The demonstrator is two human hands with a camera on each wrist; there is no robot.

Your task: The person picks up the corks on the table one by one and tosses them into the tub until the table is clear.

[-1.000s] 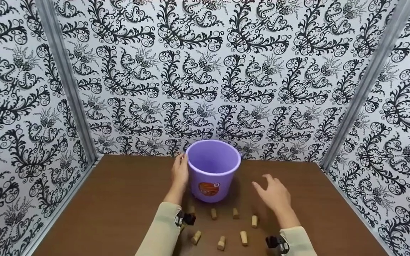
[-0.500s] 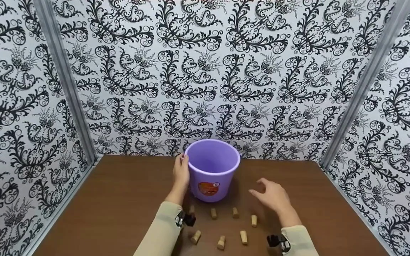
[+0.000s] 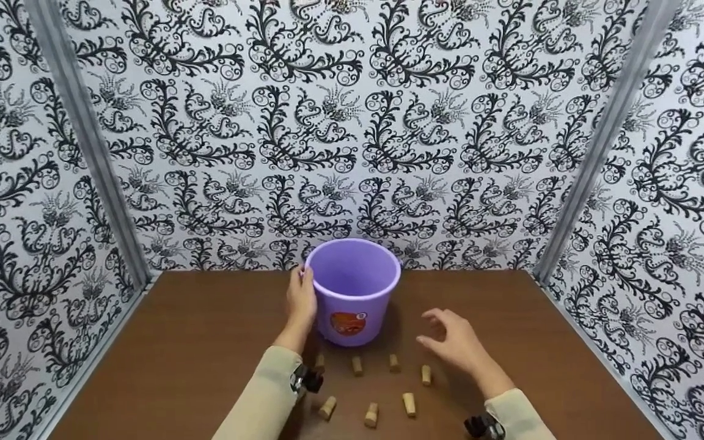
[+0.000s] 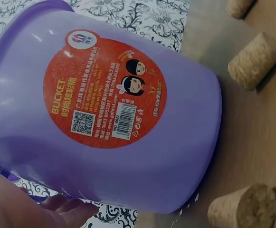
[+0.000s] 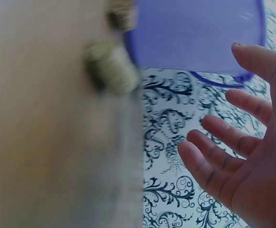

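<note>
A purple bucket (image 3: 352, 305) with an orange-red label stands upright near the back of the table. My left hand (image 3: 300, 299) holds its left side just below the rim; in the left wrist view the fingertips show beside the wall and the handle, while the thumb is mostly out of frame. Several tapered corks (image 3: 409, 404) lie on the table in front of the bucket, in a rough ring. To the right of the bucket hovers my right hand (image 3: 456, 339), fingers loosely bent and thumb apart, with nothing in it. The nearest cork (image 3: 426, 375) lies to its lower left.
The brown table (image 3: 205, 354) is enclosed by white walls (image 3: 352, 122) with black scrollwork, just behind the bucket. Grey posts (image 3: 86, 140) stand at the back corners. A thin purple handle (image 5: 218, 83) hangs at the bucket's side.
The right hand's fingers have bent more, and it has come slightly lower. The left hand stays at the bucket. The head view has turned a little to the right.
</note>
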